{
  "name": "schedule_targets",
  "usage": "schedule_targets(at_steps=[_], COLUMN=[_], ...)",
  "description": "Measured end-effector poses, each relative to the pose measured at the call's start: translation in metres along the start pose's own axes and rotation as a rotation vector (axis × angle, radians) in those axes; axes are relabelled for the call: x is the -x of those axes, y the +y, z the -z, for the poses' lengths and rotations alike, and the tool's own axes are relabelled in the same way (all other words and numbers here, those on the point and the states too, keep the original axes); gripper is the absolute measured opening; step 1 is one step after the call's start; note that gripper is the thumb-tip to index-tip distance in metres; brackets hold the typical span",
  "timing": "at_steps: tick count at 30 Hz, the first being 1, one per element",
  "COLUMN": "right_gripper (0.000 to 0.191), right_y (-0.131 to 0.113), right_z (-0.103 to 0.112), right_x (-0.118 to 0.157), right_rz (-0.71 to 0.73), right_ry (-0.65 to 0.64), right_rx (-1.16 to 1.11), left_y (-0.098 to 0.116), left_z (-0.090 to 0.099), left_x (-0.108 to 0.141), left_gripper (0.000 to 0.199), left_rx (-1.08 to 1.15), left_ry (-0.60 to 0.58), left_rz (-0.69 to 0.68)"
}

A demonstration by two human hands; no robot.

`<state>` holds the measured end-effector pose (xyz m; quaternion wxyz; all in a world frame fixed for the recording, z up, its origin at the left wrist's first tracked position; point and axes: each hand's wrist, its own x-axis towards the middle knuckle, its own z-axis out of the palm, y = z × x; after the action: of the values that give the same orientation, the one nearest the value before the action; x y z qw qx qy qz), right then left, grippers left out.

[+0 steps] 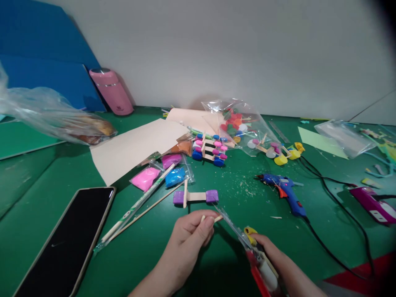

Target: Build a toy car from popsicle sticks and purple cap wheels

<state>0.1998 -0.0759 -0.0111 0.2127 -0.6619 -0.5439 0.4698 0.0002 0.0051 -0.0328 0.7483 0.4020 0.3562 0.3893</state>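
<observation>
Two hands are at work over the green bench [136,264], held apart from each other. The left hand [185,243] pinches short pale wooden pieces [218,218] between thumb and fingertips, while the right hand [275,251] is wrapped round a red-and-yellow handled tool [257,268]. I take it for a cutter, though the long glassy part reaching toward the left fingertips is blurred, and I can't tell blade from clear plastic. Just beyond the left hand lies a pale flat stick with purple block ends [196,196], a second stick set crosswise near its left block. Further back sits a stack of pale sticks with blue and pink ends [208,156], and a long thin wooden rod [148,210] slants off to the left. My reading is that the step in hand is trimming or sizing the small wood. A clean cut there would call for a firm pinch, the tool's edge square to the wood, and fingertips well out of its line. Any gluing would call for the blue glue gun [287,189], which lies to the right, its cord trailing across the bench.
</observation>
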Motion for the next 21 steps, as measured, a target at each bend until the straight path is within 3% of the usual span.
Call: schedule_targets(at_steps=[3, 8, 13, 17, 21], right_gripper=[0.021, 0.018, 0.017, 0.033, 0.032], right_y=[0.000, 0.008, 0.016, 0.017, 0.017], right_z=[-0.001, -0.008, -0.021, -0.026, -0.027], right_x=[-0.012, -0.020, -0.019, -0.021, -0.023], right_rz=[0.011, 0.026, 0.063, 0.085, 0.112], right_ry=[0.017, 0.095, 0.161, 0.184, 0.209], right_rx=[0.005, 0.050, 0.043, 0.061, 0.103], left_y=[0.001, 0.005, 0.004, 0.003, 0.003], left_z=[0.000, 0.001, 0.002, 0.002, 0.000], left_x=[0.000, 0.001, 0.002, 0.003, 0.002], left_gripper=[0.025, 0.027, 0.025, 0.025, 0.024], left_rx=[0.022, 0.028, 0.004, -0.003, 0.039], left_ry=[-0.004, -0.026, -0.058, -0.065, -0.072], left_rz=[0.006, 0.028, 0.034, 0.046, 0.046])
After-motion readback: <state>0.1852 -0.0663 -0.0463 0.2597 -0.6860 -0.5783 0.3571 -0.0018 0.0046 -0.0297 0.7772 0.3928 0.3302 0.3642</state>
